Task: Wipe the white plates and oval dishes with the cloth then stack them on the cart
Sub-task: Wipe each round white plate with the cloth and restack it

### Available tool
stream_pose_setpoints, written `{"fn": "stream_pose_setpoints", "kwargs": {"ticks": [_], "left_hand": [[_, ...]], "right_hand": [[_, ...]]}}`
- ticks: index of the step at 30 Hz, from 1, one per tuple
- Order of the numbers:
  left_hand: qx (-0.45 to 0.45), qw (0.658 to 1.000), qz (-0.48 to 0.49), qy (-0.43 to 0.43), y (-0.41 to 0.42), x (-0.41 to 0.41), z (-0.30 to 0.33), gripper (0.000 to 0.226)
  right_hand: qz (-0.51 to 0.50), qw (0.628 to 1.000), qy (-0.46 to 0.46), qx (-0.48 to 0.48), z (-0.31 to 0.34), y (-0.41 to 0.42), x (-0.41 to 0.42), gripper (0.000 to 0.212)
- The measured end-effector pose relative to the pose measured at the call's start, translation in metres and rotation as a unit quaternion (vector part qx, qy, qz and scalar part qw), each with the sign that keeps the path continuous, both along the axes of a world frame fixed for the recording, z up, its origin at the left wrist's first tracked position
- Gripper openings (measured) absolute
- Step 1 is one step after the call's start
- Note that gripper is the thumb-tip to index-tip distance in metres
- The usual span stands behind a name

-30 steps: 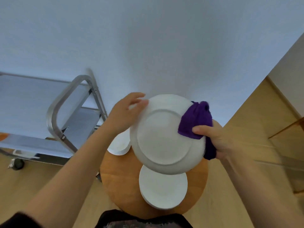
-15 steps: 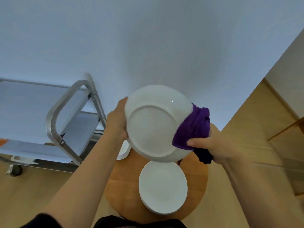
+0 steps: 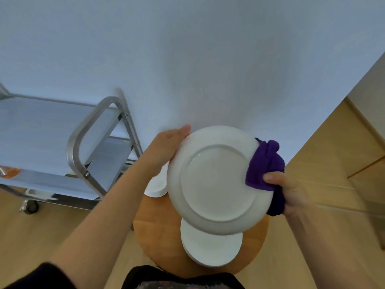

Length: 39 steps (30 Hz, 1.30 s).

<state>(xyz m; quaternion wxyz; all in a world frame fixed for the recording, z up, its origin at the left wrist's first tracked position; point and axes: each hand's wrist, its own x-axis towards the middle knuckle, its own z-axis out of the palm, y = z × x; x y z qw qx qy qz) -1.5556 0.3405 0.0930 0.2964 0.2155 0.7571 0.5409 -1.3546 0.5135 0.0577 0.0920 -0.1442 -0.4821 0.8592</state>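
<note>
Cart [image 3: 87, 142] top shelf lies open; its handle stands between.

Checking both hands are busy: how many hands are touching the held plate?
2. The left hand holds the plate at its left rim; the right hand presses the purple cloth against its right rim.
</note>
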Motion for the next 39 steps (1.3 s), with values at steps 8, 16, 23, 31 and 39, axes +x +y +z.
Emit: {"fn": "stream_pose_setpoints", "kwargs": {"ticks": [8,16,23,31,39], "left_hand": [[0.100,0.971,-0.116,-0.184,-0.004,-0.001,-0.007,0.041],[0.248,0.925,0.053,-0.283,-0.006,0.009,-0.021,0.052],[0.245,0.912,0.185,-0.273,0.001,0.024,-0.026,0.041],[0.200,0.953,0.177,-0.144,-0.005,0.036,-0.027,0.031],[0.200,0.963,0.167,-0.070,0.006,0.057,-0.025,0.035]], "right_hand": [[0.006,0.996,0.003,0.086,0.009,0.014,-0.016,0.031],[-0.095,0.990,0.031,0.096,0.007,0.007,-0.012,0.031],[-0.204,0.979,-0.027,-0.004,-0.054,-0.052,-0.016,0.056],[-0.291,0.905,-0.120,0.286,-0.038,-0.026,-0.017,0.061],[-0.272,0.818,-0.111,0.495,0.012,-0.061,-0.069,0.068]]}}
